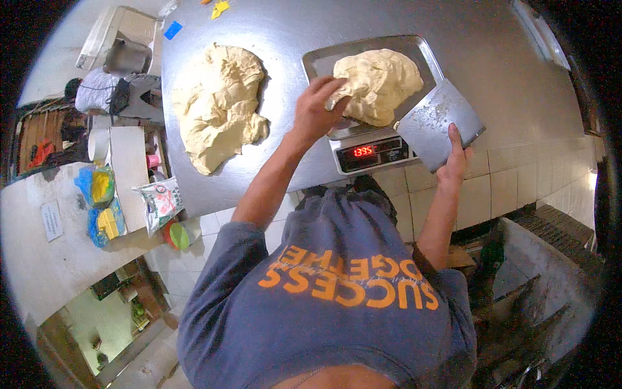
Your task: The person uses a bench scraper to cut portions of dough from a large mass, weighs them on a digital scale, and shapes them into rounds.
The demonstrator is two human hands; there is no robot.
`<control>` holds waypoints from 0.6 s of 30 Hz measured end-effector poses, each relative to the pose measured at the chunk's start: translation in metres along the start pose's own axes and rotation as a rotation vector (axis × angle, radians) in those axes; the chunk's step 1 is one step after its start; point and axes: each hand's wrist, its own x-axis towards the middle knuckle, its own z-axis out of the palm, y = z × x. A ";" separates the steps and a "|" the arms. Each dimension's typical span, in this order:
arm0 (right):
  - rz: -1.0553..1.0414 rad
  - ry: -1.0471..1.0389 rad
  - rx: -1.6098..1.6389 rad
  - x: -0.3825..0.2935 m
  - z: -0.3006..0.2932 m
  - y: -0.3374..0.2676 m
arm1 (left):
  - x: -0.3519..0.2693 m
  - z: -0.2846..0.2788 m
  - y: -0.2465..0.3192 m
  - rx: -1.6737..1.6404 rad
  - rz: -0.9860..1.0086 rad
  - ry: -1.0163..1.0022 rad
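Note:
A large piece of pale dough [381, 82] rests in a shallow metal tray [318, 61] on top of a digital scale [374, 154], whose red digits are lit. My left hand [318, 108] is at the left edge of this dough, its fingers and thumb pinching around that edge. In my right hand [454, 158] is a flat sheet-metal dough scraper [440, 124], held tilted, with its far corner by the tray's right side. To the left, a bigger mass of dough [221, 107] lies directly on the steel table [286, 29].
Blue [172, 30] and yellow scraps [220, 8] lie at the table's far left. A side counter [43, 257] holds a printed plastic bag [159, 202] and a yellow block in blue wrapping [109, 223]. At lower right stands a grey metal bin-like container [544, 272].

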 end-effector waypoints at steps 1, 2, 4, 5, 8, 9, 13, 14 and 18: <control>-0.011 -0.007 -0.015 -0.010 0.008 -0.003 | -0.007 -0.019 -0.005 -0.058 -0.078 0.097; -0.011 -0.010 -0.009 -0.015 0.012 0.000 | -0.012 -0.040 -0.015 -0.117 -0.156 0.193; -0.009 -0.036 -0.021 -0.028 0.018 0.011 | -0.048 -0.084 -0.088 0.119 -0.222 0.239; -0.040 -0.036 -0.041 -0.033 0.019 0.017 | -0.066 -0.108 -0.111 0.413 -0.262 0.215; -0.071 -0.052 -0.061 -0.050 0.023 0.037 | -0.131 -0.176 -0.176 0.959 -0.631 -0.060; -0.044 -0.065 -0.048 -0.057 0.027 0.042 | -0.141 -0.182 -0.189 0.922 -0.610 -0.038; -0.160 -0.194 -0.137 -0.097 0.065 0.050 | -0.145 -0.198 -0.222 0.757 -0.587 -0.107; -0.201 -0.224 -0.175 -0.111 0.080 0.051 | -0.142 -0.202 -0.223 0.749 -0.611 -0.153; -0.275 -0.266 -0.247 -0.155 0.125 0.060 | -0.157 -0.231 -0.191 0.481 -0.480 0.004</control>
